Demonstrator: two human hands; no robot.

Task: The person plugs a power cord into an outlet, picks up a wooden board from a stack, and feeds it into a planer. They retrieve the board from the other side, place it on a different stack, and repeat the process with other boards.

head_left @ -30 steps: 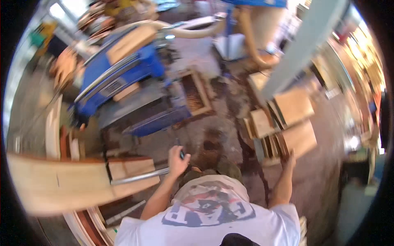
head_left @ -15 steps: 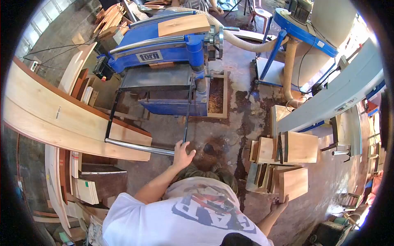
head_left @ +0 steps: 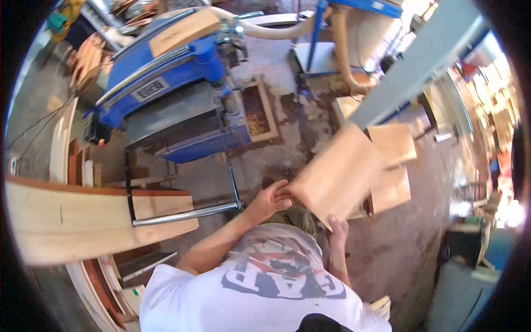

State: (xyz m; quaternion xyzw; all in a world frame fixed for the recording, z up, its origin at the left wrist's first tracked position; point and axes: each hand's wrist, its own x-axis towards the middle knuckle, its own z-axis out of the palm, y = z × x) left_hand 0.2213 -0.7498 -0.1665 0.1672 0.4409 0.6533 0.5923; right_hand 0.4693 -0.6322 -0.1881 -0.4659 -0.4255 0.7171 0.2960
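A flat wooden board (head_left: 340, 171), slightly blurred, is held up at a slant in front of my body. My right hand (head_left: 337, 233) grips it at its lower corner, with the thumb on the near face. At the board's left corner is my left hand (head_left: 271, 200), its fingers stretched and apart, fingertips right at the edge. Behind the board are stacked wooden boards (head_left: 391, 191), partly covered by it. To the left of my left hand is the chrome roller (head_left: 185, 214) of the blue thickness planer (head_left: 166, 88).
Another wooden board (head_left: 185, 32) lies on top of the planer. A long pale plank (head_left: 83, 221) stretches out at the left. At the upper right stands a dust collector (head_left: 354, 33) with a hose, beside a long grey machine bed (head_left: 417, 63).
My right hand has lifted a board off the stack and brought it left before me. My left hand has left the roller's end and moved right to the board. The view has shifted right.
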